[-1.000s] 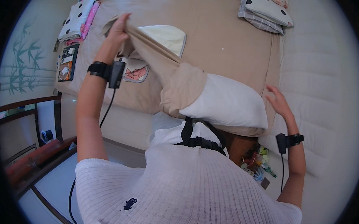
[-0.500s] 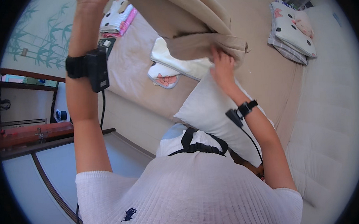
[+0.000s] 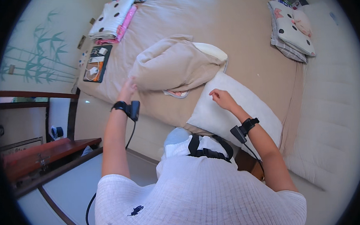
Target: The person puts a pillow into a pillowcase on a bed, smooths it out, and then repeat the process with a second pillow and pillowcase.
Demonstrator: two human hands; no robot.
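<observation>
A beige cloth (image 3: pixel 174 66), perhaps a pillowcase, lies crumpled on the bed, over a white padded piece (image 3: pixel 211 51) that sticks out at its far right. A corner with a pink pattern (image 3: pixel 176 93) shows below it. My left hand (image 3: pixel 128 90) is at the cloth's left edge, fingers stretched out and slightly blurred, with nothing visible in them; contact with the cloth is unclear. Over the white pillow (image 3: pixel 244 109) hovers my right hand (image 3: pixel 223 99), fingers loosely bent and apart, holding nothing that I can see. This pillow lies at the bed's near edge, right of the cloth.
Folded white and pink bedding (image 3: pixel 113 21) is stacked at the far left. Nearby sits a dark tray (image 3: pixel 98 63) with white chargers and cables. More pillows (image 3: pixel 291 29) are piled at the far right, beside a pale padded surface (image 3: pixel 328 106). A reddish-brown wooden shelf (image 3: pixel 49 154) stands left.
The raised beige cloth has come down flat onto the bed, covering most of the white padded piece. Both hands have let go; the left came down nearer me, the right drew back over the pillow.
</observation>
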